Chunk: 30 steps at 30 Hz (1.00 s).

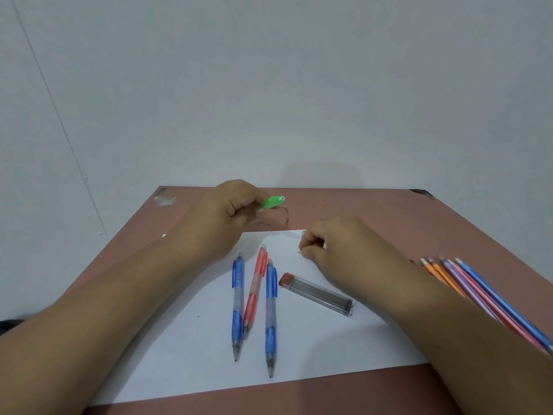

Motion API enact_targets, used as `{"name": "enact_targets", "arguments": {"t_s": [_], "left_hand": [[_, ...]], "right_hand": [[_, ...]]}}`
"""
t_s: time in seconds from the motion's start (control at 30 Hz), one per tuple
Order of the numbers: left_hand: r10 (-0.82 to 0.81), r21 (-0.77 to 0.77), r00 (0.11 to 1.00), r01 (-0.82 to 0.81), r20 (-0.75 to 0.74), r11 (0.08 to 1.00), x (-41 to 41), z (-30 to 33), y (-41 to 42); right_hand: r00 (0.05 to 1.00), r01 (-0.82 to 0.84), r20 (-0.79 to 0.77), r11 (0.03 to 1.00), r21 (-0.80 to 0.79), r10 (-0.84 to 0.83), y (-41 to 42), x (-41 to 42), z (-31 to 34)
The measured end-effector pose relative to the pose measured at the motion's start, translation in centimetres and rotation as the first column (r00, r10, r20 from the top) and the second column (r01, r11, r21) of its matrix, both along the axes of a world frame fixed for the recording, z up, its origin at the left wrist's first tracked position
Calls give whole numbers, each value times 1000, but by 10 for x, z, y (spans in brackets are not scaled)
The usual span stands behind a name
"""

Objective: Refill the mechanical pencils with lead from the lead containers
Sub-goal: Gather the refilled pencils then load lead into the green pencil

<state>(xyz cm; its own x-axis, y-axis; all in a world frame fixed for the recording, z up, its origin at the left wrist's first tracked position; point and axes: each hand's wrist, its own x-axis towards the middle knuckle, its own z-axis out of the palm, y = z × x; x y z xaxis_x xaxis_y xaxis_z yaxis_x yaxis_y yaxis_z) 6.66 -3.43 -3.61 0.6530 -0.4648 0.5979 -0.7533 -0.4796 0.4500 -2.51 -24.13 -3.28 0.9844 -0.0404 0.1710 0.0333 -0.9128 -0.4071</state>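
My left hand grips a green mechanical pencil above the table's far side; only its upper end sticks out past my fingers. My right hand rests on the white paper with its fingertips pinching something small and pale, too small to name. On the paper lie two blue mechanical pencils and a red one, tips toward me. A clear lead container with a red cap lies beside them, near my right wrist.
A row of slim orange, purple, pink and blue pencils lies at the right, partly under my right forearm. The brown table ends at a grey wall behind. Scribble marks show on the table near the green pencil.
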Motion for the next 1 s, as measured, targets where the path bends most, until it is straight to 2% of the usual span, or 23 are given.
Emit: {"name": "enact_targets", "arguments": {"t_s": [0.17,0.23,0.3,0.37,0.47,0.6,0.8,1.0], "left_hand": [[-9,7,1000,9,-1,1000,-2,1,-1],[-6,22,1000,6,7,1000,-3,2,-1],[-6,42,1000,5,21,999,-3,1,-1],[-6,62,1000,5,10,998,-3,2,-1],[-4,95,1000,4,0,995,-5,4,0],[-7,112,1000,7,3,994,-7,7,0],[0,116,1000,-1,14,993,-5,6,1],[-28,119,996,17,90,993,-2,4,2]], "right_hand": [[1000,-4,19,999,-32,4,1,-3,1],[997,9,76,1000,12,-10,2,-6,4],[977,4,208,988,153,-36,5,-9,10],[941,-67,333,936,345,-55,8,-13,17],[892,-185,450,868,461,-49,12,-19,21],[845,-228,530,847,480,-73,11,-19,22],[843,-215,535,871,442,-63,11,-17,20],[852,-187,521,902,390,-49,8,-14,19]]}}
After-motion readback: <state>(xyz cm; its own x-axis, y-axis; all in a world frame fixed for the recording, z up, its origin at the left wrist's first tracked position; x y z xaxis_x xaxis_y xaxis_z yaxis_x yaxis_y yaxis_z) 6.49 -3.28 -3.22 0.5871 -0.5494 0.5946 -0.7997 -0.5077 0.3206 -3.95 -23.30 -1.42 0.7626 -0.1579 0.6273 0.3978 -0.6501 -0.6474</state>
